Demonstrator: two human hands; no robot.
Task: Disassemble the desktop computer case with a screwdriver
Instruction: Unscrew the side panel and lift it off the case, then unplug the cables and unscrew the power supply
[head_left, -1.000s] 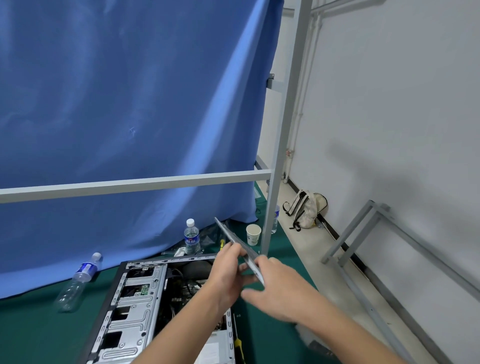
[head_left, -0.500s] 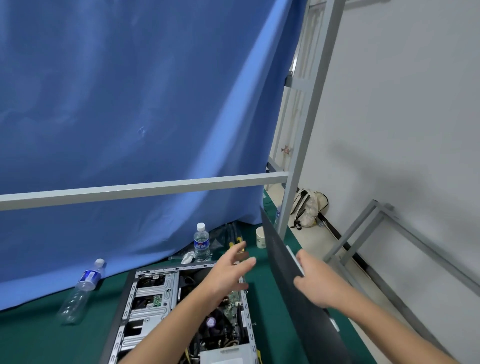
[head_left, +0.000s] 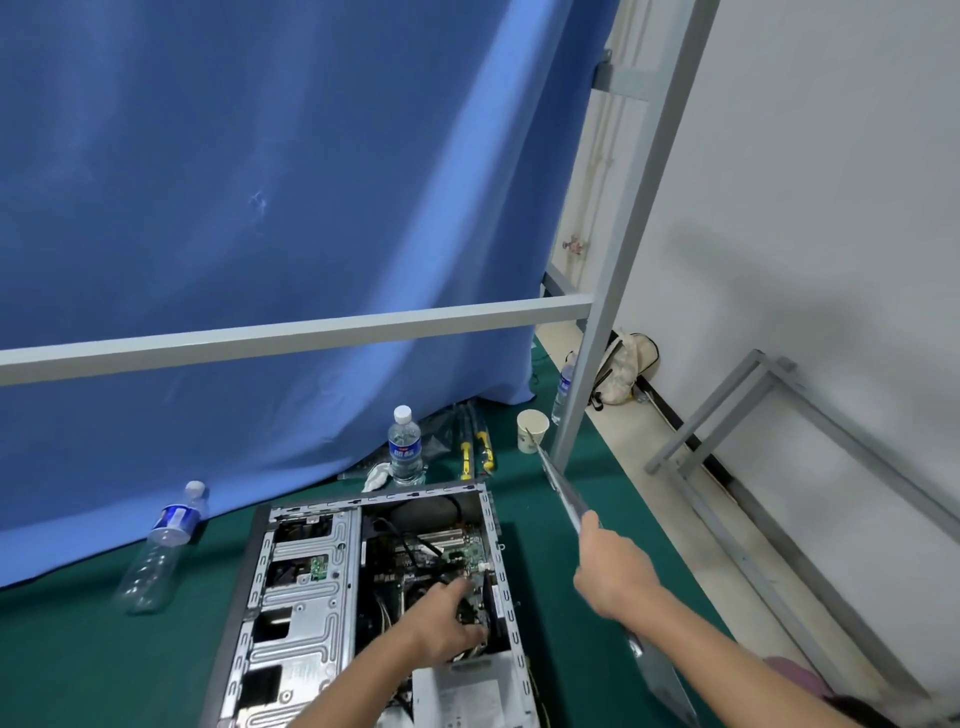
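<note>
The desktop computer case (head_left: 306, 587) lies open on the green mat, its motherboard and cables showing on the right side. My left hand (head_left: 447, 618) reaches down into the case, fingers extended and resting on the parts inside. My right hand (head_left: 613, 569) grips the detached side panel (head_left: 561, 488), seen edge-on, held up to the right of the case. Its lower end runs past my forearm toward the bottom edge. Two yellow-handled screwdrivers (head_left: 475, 452) lie on the mat behind the case.
An upright water bottle (head_left: 405, 447) and a paper cup (head_left: 532, 431) stand behind the case. Another bottle (head_left: 161, 545) lies on the left. A grey metal frame rail (head_left: 291, 332) crosses in front of a blue curtain. A grey rack (head_left: 769, 467) leans on the right wall.
My left hand let go of the panel and dropped into the open case. My right hand swung the panel away to the right, turning it edge-on.
</note>
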